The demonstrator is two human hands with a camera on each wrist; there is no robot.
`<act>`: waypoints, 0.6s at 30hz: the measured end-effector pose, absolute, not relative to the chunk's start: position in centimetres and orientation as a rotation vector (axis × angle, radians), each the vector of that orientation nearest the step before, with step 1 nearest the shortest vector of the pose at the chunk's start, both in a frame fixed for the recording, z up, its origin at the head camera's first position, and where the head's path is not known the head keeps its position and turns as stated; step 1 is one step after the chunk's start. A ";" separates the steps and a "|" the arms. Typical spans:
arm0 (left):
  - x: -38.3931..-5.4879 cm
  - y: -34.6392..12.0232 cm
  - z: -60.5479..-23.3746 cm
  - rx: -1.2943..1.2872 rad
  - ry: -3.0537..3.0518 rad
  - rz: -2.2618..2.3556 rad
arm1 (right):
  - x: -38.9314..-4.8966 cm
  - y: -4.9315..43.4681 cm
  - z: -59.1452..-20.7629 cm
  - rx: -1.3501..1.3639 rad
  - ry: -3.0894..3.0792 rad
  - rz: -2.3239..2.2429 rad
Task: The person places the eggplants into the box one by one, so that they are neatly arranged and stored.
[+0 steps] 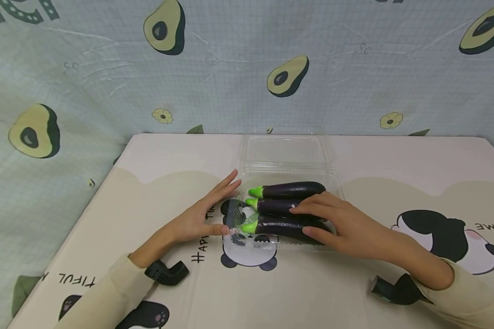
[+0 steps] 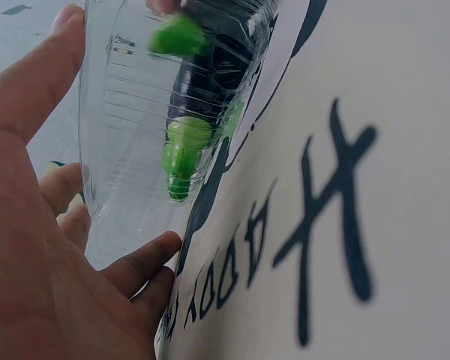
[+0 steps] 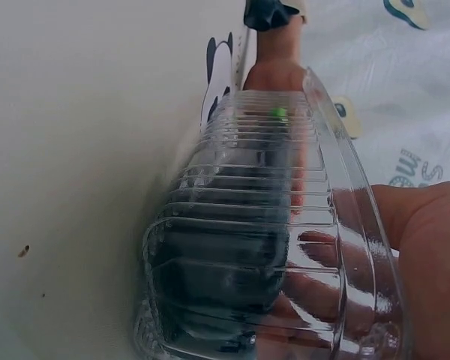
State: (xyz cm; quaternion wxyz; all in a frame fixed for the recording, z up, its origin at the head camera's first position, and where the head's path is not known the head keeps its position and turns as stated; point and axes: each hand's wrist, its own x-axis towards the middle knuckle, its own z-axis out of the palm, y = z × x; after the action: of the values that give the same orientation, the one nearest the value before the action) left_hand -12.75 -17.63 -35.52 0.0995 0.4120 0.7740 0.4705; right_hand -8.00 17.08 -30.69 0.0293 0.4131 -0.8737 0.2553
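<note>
Three dark purple eggplants with green caps lie side by side in a clear plastic clamshell container [image 1: 333, 180]: a far eggplant [image 1: 292, 189], a middle eggplant [image 1: 273, 206] and a near eggplant [image 1: 277, 226]. My right hand [image 1: 337, 221] reaches in from the right and holds the near eggplant, thumb on its front and fingers over its back, close to the middle one. In the left wrist view one green cap [image 2: 178, 35] is blurred. My left hand [image 1: 201, 217] rests against the container's left side, fingers extended and thumb at the front corner.
The container's transparent lid [image 1: 287, 151] stands open toward the back. Beneath is a pale table [image 1: 313, 292] with panda prints and lettering. An avocado-patterned cloth [image 1: 230, 55] hangs behind the table's far edge. Black wrist devices [image 1: 169, 273] are worn near both sleeves.
</note>
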 end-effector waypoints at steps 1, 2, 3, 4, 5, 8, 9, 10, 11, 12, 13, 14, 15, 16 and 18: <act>-12.7 -17.6 -35.5 1.220 2.289 1.392 | -8.0 17.1 -30.7 1.275 -2.694 0.787; -12.7 -17.6 -35.4 1.221 2.288 1.392 | -8.0 17.1 -30.7 1.278 -2.694 0.785; -12.7 -17.6 -35.4 1.224 2.287 1.392 | -8.0 17.1 -30.7 1.277 -2.696 0.784; -12.7 -17.6 -35.4 1.226 2.285 1.394 | -8.1 17.1 -30.6 1.276 -2.700 0.785; -12.7 -17.6 -35.3 1.229 2.285 1.394 | -8.1 17.1 -30.6 1.275 -2.704 0.785; -12.7 -17.6 -35.3 1.237 2.283 1.398 | -8.1 17.1 -30.6 1.275 -2.714 0.784; -12.7 -17.6 -35.3 1.238 2.284 1.398 | -8.1 17.1 -30.6 1.274 -2.719 0.783; -12.7 -17.6 -35.3 1.237 2.288 1.396 | -8.1 17.1 -30.6 1.274 -2.722 0.782; -12.7 -17.6 -35.3 1.235 2.289 1.395 | -8.1 17.1 -30.6 1.275 -2.722 0.783; -12.7 -17.6 -35.4 1.235 2.292 1.394 | -8.1 17.1 -30.6 1.276 -2.722 0.784; -12.7 -17.6 -35.4 1.233 2.293 1.394 | -8.1 17.1 -30.7 1.278 -2.719 0.785; -12.6 -17.6 -35.4 1.231 2.294 1.393 | -8.1 17.1 -30.7 1.279 -2.716 0.786; -12.6 -17.6 -35.4 1.230 2.297 1.389 | -8.1 17.1 -30.7 1.281 -2.711 0.787; -12.6 -17.6 -35.4 1.227 2.300 1.387 | -8.1 17.1 -30.7 1.284 -2.704 0.790; -12.6 -17.6 -35.5 1.222 2.302 1.385 | -8.1 17.1 -30.7 1.290 -2.691 0.792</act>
State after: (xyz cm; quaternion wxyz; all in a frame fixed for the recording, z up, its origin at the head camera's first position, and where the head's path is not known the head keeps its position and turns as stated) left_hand -12.65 -17.62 -35.45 0.0949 0.4121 0.7764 0.4673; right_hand -8.09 17.08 -30.69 0.0271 0.4177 -0.8712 0.2566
